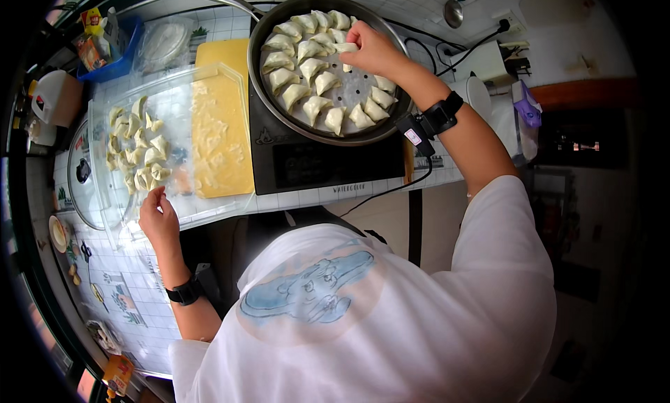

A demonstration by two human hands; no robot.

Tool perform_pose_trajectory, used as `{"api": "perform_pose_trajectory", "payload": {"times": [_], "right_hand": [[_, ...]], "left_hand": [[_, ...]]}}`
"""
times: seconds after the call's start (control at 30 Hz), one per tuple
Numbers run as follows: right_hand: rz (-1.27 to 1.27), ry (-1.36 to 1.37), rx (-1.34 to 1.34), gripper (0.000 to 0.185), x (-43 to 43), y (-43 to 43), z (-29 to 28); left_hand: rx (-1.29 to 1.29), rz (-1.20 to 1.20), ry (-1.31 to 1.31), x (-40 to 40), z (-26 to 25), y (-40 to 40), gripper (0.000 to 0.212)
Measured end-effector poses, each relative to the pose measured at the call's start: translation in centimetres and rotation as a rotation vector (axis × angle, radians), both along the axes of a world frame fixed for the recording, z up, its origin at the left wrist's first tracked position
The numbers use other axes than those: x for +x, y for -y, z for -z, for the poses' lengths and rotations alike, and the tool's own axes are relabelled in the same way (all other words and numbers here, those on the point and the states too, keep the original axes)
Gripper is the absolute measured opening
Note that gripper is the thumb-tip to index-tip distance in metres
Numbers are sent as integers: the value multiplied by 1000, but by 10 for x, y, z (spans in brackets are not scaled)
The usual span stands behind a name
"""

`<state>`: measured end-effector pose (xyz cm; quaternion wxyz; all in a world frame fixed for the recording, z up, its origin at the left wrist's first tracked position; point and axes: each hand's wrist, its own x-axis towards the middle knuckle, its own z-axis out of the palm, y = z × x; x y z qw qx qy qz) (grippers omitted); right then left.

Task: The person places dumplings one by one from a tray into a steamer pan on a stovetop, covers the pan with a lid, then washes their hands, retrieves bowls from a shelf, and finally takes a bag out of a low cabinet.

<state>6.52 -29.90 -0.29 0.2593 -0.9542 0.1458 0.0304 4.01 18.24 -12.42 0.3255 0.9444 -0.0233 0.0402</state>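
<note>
Inside a wide round steamer pan, several pleated dumplings form rings on a pale liner with holes. My right hand reaches in over the far right part and pinches a dumpling between thumb and fingers, close beside its neighbours. My left hand is at the near edge of a clear plastic tray, fingertips beside the lowest of several dumplings grouped there. Its fingers are bent close together; whether they touch or hold a dumpling is not clear.
The pan sits on a black induction cooker. Left of it lies a yellow cutting board with dough scraps, partly under the tray. A glass lid, a blue basket and scissors are at the left. A black cable hangs near the counter's front edge.
</note>
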Motion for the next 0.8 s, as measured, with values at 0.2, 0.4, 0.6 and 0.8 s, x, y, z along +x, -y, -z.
{"api": "perform_pose_trajectory", "payload": {"times": [0.2, 0.4, 0.6, 0.8], "right_hand": [[-7, -82, -86, 40, 6, 3, 23], [-121, -25, -143, 33, 6, 12, 38], [-211, 4, -347, 35, 0, 2, 23], [-236, 221, -174, 42, -12, -57, -27]], "left_hand": [[34, 0, -18, -5, -2, 10, 16], [49, -4, -10, -11, 3, 8, 16], [61, -31, 2, -12, 7, 2, 16], [190, -101, 21, -15, 9, -27, 17]]}}
